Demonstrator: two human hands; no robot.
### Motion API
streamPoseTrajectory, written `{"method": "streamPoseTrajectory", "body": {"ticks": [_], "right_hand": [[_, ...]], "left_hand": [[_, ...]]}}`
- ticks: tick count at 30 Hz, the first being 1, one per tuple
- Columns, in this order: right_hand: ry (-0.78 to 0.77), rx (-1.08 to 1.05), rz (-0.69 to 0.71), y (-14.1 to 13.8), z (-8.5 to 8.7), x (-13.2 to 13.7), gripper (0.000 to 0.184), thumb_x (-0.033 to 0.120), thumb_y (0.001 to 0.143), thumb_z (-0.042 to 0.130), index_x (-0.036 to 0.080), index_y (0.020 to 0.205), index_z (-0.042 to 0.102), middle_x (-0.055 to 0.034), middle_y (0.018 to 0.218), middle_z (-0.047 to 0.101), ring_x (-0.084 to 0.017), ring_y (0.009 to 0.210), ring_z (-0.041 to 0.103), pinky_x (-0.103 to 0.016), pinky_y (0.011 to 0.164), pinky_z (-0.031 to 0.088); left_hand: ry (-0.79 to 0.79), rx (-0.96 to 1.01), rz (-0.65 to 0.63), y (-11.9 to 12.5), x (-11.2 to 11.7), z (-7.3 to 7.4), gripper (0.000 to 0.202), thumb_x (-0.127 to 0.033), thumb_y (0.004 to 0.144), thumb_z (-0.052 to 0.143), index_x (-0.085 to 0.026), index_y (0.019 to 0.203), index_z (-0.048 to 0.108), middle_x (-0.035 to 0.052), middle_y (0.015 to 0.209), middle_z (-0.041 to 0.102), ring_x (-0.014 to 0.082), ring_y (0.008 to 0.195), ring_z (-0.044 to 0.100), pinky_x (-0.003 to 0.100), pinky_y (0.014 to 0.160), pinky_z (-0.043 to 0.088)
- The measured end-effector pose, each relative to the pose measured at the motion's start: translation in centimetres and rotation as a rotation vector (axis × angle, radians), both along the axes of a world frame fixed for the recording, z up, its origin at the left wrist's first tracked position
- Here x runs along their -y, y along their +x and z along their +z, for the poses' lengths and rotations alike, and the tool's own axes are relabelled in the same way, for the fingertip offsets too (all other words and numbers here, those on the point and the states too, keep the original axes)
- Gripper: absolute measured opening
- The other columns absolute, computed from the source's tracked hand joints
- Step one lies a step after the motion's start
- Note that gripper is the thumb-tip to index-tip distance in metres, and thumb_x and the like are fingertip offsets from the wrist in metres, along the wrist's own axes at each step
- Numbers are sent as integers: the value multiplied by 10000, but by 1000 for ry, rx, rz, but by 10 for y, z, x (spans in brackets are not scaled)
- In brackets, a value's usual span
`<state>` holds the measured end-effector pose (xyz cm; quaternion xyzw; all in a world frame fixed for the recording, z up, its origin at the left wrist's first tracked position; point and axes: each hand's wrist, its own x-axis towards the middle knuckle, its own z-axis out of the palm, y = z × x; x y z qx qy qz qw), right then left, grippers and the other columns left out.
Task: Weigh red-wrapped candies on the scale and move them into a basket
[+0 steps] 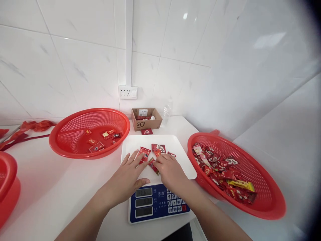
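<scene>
A white scale tray (pixel 180 147) sits on a blue digital scale (pixel 155 204) in front of me. Several red wrapped candies (pixel 158 148) lie on the tray. My left hand (pixel 127 177) rests flat on the tray with fingers spread, its fingertips touching a red candy (pixel 144 153). My right hand (pixel 169 170) lies beside it, fingers curled and pinching a small red candy (pixel 153 165). The red basket on the right (pixel 265 194) holds a pile of red candies (pixel 223 170). The red basket on the left (pixel 75 134) holds several candies (pixel 102 139).
A small cardboard box (pixel 146 118) stands against the tiled wall, a red packet (pixel 146 131) before it. A wall socket (pixel 128 92) is above it. Red ribbon (pixel 30 129) lies far left. Another red basket (pixel 7 180) pokes in at the left edge.
</scene>
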<state>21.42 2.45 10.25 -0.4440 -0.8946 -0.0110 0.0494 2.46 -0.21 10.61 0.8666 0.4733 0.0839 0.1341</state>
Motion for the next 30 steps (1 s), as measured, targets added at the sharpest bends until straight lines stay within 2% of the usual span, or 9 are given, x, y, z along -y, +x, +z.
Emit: {"method": "streamPoseTrajectory", "body": {"ticks": [12,17,20,25,30], "right_hand": [[-14,77,65,-6,-4,-1,227,61,843,489,104,934,693,-134,922,638,-297,965,515,-407,825,408],[-9,-24,17,2,-5,-1,230,54,837,506,158,935,686,-83,879,635,-246,935,525,-355,832,408],[-3,-106,-33,7,-5,-2,184,117,873,511,189,929,670,-55,900,627,-213,938,523,-333,864,396],[10,-196,-198,3,-10,1,139,251,852,590,145,923,645,-114,950,607,-282,947,509,-409,849,399],[-41,-286,-212,-4,-13,7,46,201,811,625,156,809,624,-109,916,595,-300,947,501,-431,850,394]], "left_hand": [[29,27,20,-6,0,5,474,-437,906,431,-226,1330,440,88,1488,289,312,1390,100,556,1077,231],[22,81,9,-6,2,5,472,-427,899,448,-240,1332,437,85,1483,304,309,1389,108,558,1077,223],[27,99,12,-6,3,7,466,-414,899,453,-235,1328,441,88,1476,318,307,1390,110,557,1078,219],[33,146,16,-5,5,9,461,-395,880,495,-236,1311,462,97,1469,330,316,1384,139,566,1072,221],[52,176,12,-6,2,1,460,-409,882,484,-222,1302,470,109,1452,362,317,1381,159,562,1071,221]]}}
